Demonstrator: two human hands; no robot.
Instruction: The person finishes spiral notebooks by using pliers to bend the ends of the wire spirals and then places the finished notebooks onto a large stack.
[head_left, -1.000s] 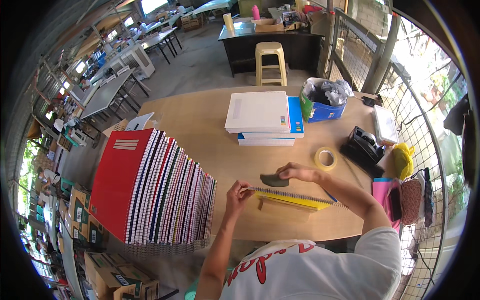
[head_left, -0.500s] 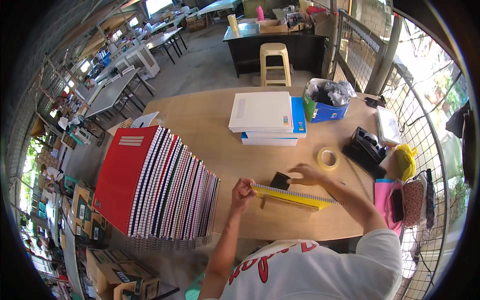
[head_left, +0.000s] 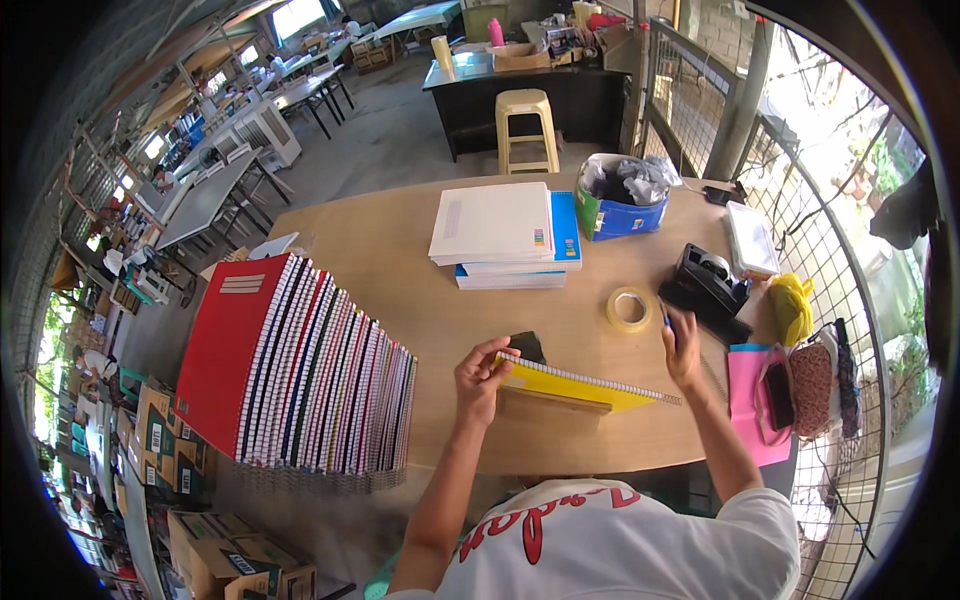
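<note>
My left hand (head_left: 483, 375) pinches the left end of a yellow spiral notebook (head_left: 560, 384), held tilted with its coiled edge up. The coil (head_left: 668, 399) sticks out beyond the right end. Beneath the notebook is a brown wooden piece (head_left: 555, 405), partly hidden. A small dark pad (head_left: 527, 347) lies just beyond my left fingers. My right hand (head_left: 685, 350) is raised off the notebook's right end, its fingers closed around a slim blue pen-like tool (head_left: 667, 317); most of it is hidden. Left of my arms stands a tall stack of spiral notebooks (head_left: 320, 370) with a red cover (head_left: 225, 340) on top.
White and blue books (head_left: 495, 225) are piled at the table's far middle, beside a box of grey plastic (head_left: 625, 215). A tape roll (head_left: 629, 308), black tape dispenser (head_left: 708, 285), yellow bag (head_left: 792, 308) and pink folder (head_left: 752, 405) lie right, near a wire-mesh fence (head_left: 850, 260).
My right hand has moved from behind the notebook's middle out to the right, with the blue tool now showing in it. My left hand still grips the notebook. The whole view has shifted slightly.
</note>
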